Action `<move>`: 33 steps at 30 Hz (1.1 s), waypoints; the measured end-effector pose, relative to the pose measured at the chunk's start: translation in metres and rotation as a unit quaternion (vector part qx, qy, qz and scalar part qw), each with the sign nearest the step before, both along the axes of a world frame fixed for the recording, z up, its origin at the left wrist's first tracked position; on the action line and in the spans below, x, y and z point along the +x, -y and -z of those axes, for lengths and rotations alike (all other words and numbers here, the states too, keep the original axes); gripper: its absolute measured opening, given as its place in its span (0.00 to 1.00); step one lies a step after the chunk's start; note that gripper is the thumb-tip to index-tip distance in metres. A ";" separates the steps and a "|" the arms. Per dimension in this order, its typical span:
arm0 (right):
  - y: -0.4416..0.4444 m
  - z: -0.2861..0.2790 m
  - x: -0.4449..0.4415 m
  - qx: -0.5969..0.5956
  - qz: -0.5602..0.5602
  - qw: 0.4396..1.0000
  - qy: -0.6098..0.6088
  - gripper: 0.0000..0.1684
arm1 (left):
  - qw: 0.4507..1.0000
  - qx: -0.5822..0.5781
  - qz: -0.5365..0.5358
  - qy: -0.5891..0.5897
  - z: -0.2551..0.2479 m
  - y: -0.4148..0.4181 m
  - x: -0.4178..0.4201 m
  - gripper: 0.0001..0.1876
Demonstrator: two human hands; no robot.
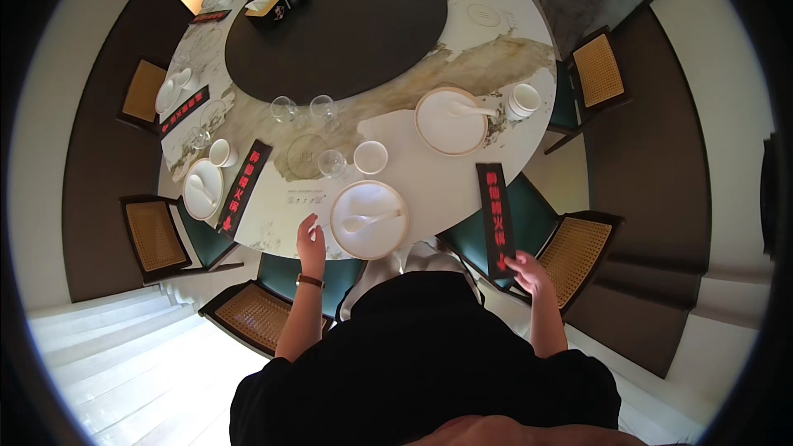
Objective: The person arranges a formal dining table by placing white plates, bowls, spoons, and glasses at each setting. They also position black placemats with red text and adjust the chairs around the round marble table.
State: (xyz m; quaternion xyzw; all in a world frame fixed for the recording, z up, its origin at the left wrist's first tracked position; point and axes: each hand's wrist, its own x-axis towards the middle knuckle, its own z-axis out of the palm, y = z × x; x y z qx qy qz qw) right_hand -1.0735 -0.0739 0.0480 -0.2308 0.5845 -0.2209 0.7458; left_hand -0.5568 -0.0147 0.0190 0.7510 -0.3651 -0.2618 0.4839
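Observation:
My right hand (530, 271) grips the lower end of a long black paper sleeve (494, 217) with red writing. The sleeve's far end reaches over the table's edge. My left hand (311, 244) is raised by the near edge, left of a white plate (370, 243) with a tan rim, its fingers loosely curled around nothing. On that plate lies a white spoon (372, 221). Just beyond it stand a white cup (370, 157) and a small clear glass (332, 163).
The round marble-patterned table (433, 192) carries a dark turntable (347, 25) with a tissue box (266, 7). Another plate (451, 127) and stacked cups (523, 101) stand to the right. A similar black sleeve (245, 189) lies at left. Cane-backed chairs (576, 254) flank me.

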 end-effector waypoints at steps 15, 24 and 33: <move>0.058 0.026 0.146 -0.181 -0.155 0.971 -0.010 0.10 | 0.999 0.014 0.039 0.010 -0.004 -0.012 0.010 0.15; 0.078 0.020 0.191 -0.372 -0.256 0.857 -0.250 0.11 | 0.996 0.045 0.081 0.005 0.007 -0.022 -0.005 0.16; 0.072 0.002 0.188 -0.450 -0.326 0.734 -0.390 0.21 | 0.998 0.050 0.047 -0.017 0.024 -0.031 -0.033 0.19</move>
